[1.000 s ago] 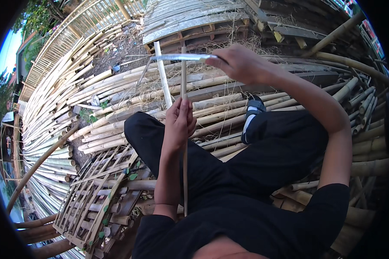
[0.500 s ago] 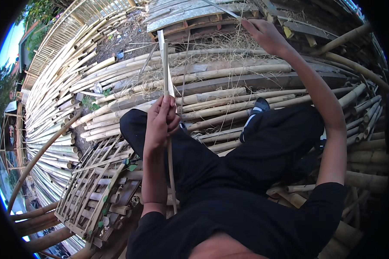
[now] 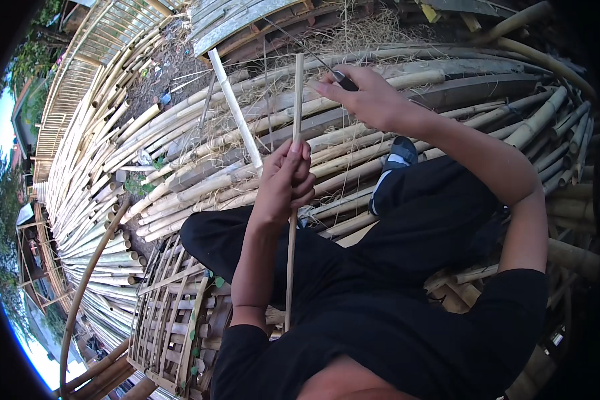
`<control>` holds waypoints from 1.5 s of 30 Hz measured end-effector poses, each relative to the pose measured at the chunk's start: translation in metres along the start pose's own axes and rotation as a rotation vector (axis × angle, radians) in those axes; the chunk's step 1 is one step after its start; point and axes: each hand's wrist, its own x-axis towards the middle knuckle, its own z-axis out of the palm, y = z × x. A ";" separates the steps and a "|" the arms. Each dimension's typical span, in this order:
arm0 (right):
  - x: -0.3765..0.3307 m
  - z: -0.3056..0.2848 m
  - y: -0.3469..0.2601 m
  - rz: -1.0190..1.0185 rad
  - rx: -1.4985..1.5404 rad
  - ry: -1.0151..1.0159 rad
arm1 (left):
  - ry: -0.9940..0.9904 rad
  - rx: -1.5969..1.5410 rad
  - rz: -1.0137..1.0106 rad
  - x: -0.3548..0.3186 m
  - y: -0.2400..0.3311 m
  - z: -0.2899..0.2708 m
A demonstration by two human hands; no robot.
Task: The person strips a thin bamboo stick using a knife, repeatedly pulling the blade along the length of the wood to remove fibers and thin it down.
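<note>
My left hand (image 3: pixel 287 179) is closed round a narrow bamboo strip (image 3: pixel 298 93), which stands nearly upright and runs down past the wrist towards my lap. A wider pale strip (image 3: pixel 235 107) slants to the left of it; its lower end meets the back of my left hand, and I cannot tell whether the hand holds it. Just right of the upright strip's top, my right hand (image 3: pixel 363 97) grips a knife by its black handle (image 3: pixel 345 81). The knife's long thin blade (image 3: pixel 300 45) points up and to the left, away from me.
Bamboo poles (image 3: pixel 247 193) lie in rows beyond my legs and along the left. A slatted bamboo frame (image 3: pixel 173 313) leans at my lower left. A weathered plank platform (image 3: pixel 233 27) stands ahead, with dry shavings (image 3: pixel 373 30) beside it. My shoe (image 3: pixel 397 160) is among the poles.
My right hand has come down and inward with the knife, close to the upright strip. The pale strip now stands apart from the upright one, tilted left. The whole view has shifted slightly.
</note>
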 end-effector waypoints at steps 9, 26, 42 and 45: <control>0.044 0.030 0.015 0.183 0.399 -0.312 | 0.102 -0.055 -0.009 0.000 -0.015 -0.013; 0.060 0.086 -0.022 0.124 0.366 -0.390 | 0.329 0.117 0.172 -0.033 -0.004 -0.035; 0.077 -0.032 0.051 0.182 0.552 0.385 | -0.119 0.608 -0.058 -0.015 -0.028 -0.026; 0.063 -0.042 0.057 0.240 0.607 0.328 | -0.042 0.463 -0.021 -0.003 -0.042 -0.029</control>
